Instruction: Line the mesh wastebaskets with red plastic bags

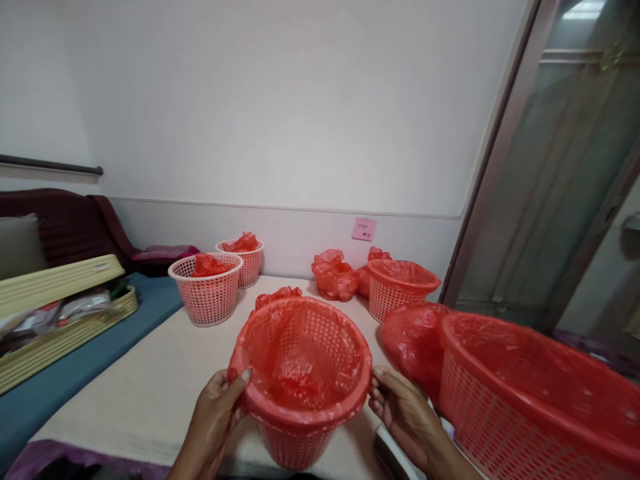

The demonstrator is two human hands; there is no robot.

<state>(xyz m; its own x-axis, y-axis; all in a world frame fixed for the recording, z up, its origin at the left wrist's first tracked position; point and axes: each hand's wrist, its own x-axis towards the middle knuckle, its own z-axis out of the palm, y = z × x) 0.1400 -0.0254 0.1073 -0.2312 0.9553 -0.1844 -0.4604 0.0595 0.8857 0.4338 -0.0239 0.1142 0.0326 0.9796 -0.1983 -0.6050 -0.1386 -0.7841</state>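
Observation:
In front of me a pink perforated plastic basket [295, 443] is tilted towards me, its inside lined with a thin red plastic bag [303, 363] folded over the rim. My left hand [215, 413] grips the rim on the left, thumb on top of the folded bag. On the right side, my right hand [403, 410] pinches the edge of the basket's rim and the bag over it. Behind the basket a bit of crumpled red bag [277, 295] shows. A dark, white-edged flat object [395, 453] lies partly hidden beneath my right forearm.
Two pale baskets [207, 300] with red bags inside stand at the back left. Lined red baskets [490, 393] and crumpled red bags [334, 275] occupy the right. A pink note [364, 229] sticks to the wall. Left is a cream slatted box [65, 333] on a blue surface.

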